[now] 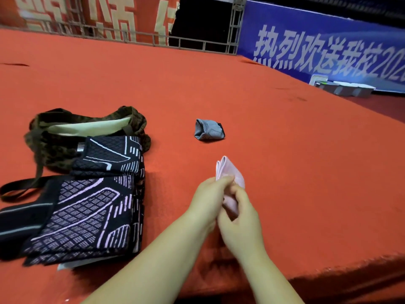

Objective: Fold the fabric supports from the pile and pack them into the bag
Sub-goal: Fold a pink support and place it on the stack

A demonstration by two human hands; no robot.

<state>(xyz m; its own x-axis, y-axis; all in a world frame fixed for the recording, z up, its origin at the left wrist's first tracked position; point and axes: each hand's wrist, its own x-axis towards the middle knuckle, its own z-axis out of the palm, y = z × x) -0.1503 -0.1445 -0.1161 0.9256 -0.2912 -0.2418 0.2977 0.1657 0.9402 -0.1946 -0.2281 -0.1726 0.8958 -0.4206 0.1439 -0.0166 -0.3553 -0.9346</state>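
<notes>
The pink fabric support (230, 174) is held just above the red desk (285, 150), near its front edge, folded into a small wedge whose layered edges point up and away from the person. The step in hand looks like the last of the folding: the piece is already compact, and the next move probably calls for one more tuck or press, then a carry leftward to the bag. The left hand (208, 194) pinches the upper part of the fold, its fingertips closed on the cloth. The right hand (238, 213) curls round the lower part from below, thumb and fingers clamped on the same piece, so both hands are together on it. Farther back on the desk lies a gray folded support (208, 130), well apart from the hands. To the left sits a stack of black patterned supports (92, 205), its far end lying over the mouth of the dark camouflage bag (61, 137), which is open and shows a pale lining.
</notes>
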